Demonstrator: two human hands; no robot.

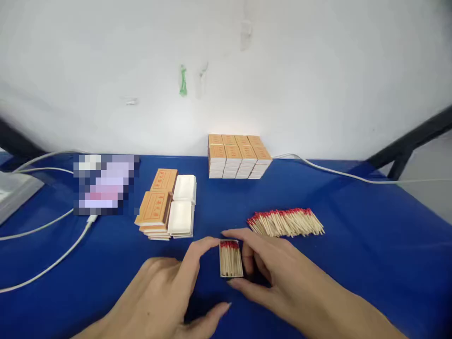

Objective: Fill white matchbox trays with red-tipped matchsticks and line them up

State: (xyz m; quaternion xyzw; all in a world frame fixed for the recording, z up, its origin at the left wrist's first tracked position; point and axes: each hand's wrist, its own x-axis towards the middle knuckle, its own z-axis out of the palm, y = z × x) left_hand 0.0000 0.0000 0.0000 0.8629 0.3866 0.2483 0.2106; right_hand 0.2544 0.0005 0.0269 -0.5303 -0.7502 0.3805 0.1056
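Note:
A small white matchbox tray point(231, 259) filled with red-tipped matches lies in front of me, the heads pointing away. My right hand point(275, 268) grips it from the right, index finger at its far edge and thumb at its near edge. At the tray's far left corner rests the index fingertip of my left hand point(173, 287), whose thumb is spread apart near the front. Beyond my right hand is a loose pile of matches point(286, 223), red heads facing the wall.
To the left stand stacked orange matchbox sleeves point(155, 207) beside stacked white trays point(181, 216). Closed matchboxes point(235, 157) form a block near the wall. A blurred-out device point(108, 183) with a white cable point(67, 256) lies at left on the blue table point(353, 263).

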